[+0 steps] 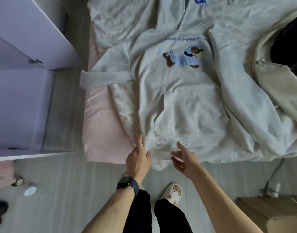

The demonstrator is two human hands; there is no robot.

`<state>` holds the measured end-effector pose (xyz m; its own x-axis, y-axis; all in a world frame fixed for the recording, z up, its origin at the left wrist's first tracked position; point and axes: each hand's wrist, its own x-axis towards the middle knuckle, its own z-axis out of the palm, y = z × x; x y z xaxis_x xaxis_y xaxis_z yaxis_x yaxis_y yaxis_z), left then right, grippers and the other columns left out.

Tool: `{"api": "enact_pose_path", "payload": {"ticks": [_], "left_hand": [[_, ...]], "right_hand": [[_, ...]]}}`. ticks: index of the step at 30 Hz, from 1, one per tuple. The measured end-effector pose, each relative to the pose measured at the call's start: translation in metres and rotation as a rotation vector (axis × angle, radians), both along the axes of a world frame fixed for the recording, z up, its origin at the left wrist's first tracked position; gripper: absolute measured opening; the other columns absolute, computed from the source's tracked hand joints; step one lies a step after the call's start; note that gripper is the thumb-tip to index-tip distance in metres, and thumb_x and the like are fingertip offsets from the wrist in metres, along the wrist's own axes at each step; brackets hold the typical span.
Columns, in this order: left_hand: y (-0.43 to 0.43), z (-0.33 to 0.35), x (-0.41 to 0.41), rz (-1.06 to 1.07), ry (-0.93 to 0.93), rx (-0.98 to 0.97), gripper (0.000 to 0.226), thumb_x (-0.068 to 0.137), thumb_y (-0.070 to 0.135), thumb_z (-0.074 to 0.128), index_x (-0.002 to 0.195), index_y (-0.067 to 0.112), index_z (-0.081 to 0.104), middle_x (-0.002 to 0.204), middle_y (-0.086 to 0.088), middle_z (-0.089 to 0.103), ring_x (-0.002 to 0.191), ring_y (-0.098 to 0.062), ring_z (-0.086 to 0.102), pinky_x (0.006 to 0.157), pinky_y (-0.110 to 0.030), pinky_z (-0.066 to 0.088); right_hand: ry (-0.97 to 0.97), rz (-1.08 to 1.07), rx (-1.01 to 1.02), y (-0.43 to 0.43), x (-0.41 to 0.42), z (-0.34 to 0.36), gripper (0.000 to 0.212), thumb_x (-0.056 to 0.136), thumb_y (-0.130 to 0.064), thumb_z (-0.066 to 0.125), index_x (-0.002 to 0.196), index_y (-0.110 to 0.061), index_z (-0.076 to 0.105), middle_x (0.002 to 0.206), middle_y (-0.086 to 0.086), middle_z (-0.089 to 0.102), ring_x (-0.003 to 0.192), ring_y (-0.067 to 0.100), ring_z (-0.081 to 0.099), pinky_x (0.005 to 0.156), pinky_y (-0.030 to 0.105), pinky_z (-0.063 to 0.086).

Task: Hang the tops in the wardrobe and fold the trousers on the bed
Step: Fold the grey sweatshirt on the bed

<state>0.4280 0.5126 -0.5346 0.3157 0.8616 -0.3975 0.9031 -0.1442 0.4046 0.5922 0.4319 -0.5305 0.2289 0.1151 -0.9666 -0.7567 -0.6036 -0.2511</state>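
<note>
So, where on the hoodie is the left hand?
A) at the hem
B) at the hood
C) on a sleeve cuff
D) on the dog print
A: the left hand lies at one corner of the ribbed hem of the hoodie, by the edge of the bed.

1. The bed had a pink sheet, bare along its left edge.
2. A pale hoodie lay spread front up on it, hem at the near edge, partly over a floral quilt.
3. A beige garment lay crumpled at the right.
4. On the floor stood a cardboard box, well apart from a small white disc.
</note>
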Motion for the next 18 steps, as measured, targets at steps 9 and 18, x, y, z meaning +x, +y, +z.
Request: {"api": "enact_pose_path", "payload": {"ticks": [9, 18], "left_hand": [[-0.005, -0.008, -0.048, -0.309, -0.011, 0.331, 0.027, 0.078, 0.008, 0.081, 0.097, 0.023, 0.068, 0.084, 0.003, 0.067, 0.060, -0.024, 0.066, 0.047, -0.030, 0.046], [-0.040, -0.024, -0.080, -0.161, 0.108, 0.011, 0.034, 0.081, 0.004, 0.065, 0.105, 0.025, 0.053, 0.102, 0.004, 0.053, 0.078, -0.024, 0.062, 0.056, -0.034, 0.047]], "right_hand": [[-0.430, -0.180, 0.112, -0.012, -0.013, -0.002, 0.016, 0.093, -0.023, 0.064, 0.082, -0.013, 0.057, 0.077, 0.004, 0.065, 0.052, 0.013, 0.050, 0.047, 0.027, 0.042], [-0.261, 0.063, -0.060, -0.084, -0.041, -0.028, 0.012, 0.099, -0.021, 0.059, 0.105, -0.012, 0.065, 0.107, 0.007, 0.071, 0.083, 0.026, 0.073, 0.075, 0.047, 0.061]]}}
